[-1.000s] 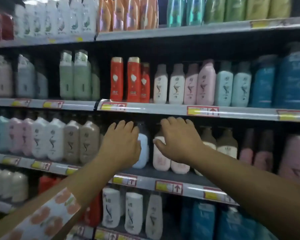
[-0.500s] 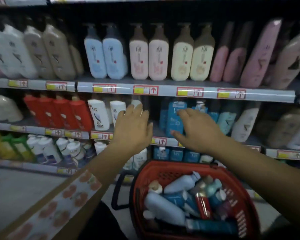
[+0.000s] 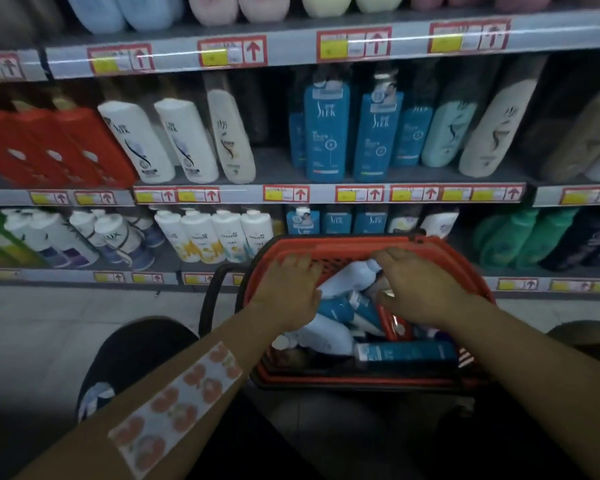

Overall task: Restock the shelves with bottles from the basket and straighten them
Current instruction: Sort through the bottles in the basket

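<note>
- Bottles (image 3: pixel 343 336) lie jumbled in the red basket (image 3: pixel 465 268), directly under both hands.
- Left hand (image 3: pixel 286 292): fingers spread, palm down, holding nothing.
- Right hand (image 3: pixel 418 289): curled over a white bottle (image 3: pixel 347 277); grasp unclear.
- Advice: take one bottle by its body, lift clear.
- Shelves (image 3: pixel 326 194) beyond the hands.

Both hands lowered, left hand (image 3: pixel 286 292) spread, right hand (image 3: pixel 416 289) curled

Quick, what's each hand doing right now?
Left hand: open, resting on bottles in the basket, gripping nothing.
Right hand: over the bottles; grip cannot be told.
</note>
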A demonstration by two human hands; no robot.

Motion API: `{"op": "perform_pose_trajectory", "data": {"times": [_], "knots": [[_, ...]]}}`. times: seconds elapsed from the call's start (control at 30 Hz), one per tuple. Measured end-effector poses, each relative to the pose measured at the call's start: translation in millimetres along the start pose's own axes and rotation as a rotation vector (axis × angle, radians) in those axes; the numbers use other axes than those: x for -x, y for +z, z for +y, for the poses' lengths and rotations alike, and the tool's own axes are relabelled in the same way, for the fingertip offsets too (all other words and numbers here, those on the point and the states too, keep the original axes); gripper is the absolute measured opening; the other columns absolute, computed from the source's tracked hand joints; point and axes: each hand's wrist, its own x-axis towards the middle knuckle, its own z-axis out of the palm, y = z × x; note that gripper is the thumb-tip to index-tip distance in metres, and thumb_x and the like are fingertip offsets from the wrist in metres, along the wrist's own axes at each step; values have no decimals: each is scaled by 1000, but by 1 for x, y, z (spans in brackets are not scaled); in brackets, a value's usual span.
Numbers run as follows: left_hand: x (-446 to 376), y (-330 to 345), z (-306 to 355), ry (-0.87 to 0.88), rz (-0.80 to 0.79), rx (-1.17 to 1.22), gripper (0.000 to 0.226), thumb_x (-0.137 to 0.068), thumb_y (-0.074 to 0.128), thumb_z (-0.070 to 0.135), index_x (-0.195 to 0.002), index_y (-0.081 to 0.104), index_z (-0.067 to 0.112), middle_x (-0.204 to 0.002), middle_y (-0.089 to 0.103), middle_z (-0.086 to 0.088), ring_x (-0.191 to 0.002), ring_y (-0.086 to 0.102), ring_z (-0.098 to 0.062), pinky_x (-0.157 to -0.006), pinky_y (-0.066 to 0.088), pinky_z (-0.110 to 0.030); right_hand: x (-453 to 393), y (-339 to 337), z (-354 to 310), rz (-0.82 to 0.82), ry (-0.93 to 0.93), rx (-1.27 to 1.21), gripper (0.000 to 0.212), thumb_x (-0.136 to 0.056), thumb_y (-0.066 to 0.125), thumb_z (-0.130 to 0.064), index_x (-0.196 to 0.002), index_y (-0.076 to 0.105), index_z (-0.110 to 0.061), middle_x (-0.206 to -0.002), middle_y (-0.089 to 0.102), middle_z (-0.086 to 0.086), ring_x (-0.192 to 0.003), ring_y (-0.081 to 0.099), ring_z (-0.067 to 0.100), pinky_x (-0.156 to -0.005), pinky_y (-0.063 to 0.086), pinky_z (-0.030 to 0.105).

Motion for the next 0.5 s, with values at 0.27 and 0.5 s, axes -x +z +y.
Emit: {"op": "perform_pose_trajectory", "data": {"times": [0.27, 0.5], "knots": [[-22, 79, 9, 78, -451, -92, 69, -92, 63, 27, -151, 32, 8, -152, 40, -16, -134, 44, -37, -111, 38, -44, -12, 42, 0, -291, -133, -66, 65, -90, 68, -28, -147, 39, -16, -140, 48, 8, -124, 51, 28, -97, 48, 45], [-45, 95, 5, 58, -537, -96, 57, -87, 71, 21, -137, 47, 9, -139, 51, -12, -123, 55, -32, -102, 44, -40, -18, 63, 9, -422, -134, 39, 55, -93, 66, -19, -142, 41, -14, -136, 50, 10, -121, 54, 30, -87, 46, 38]]}}
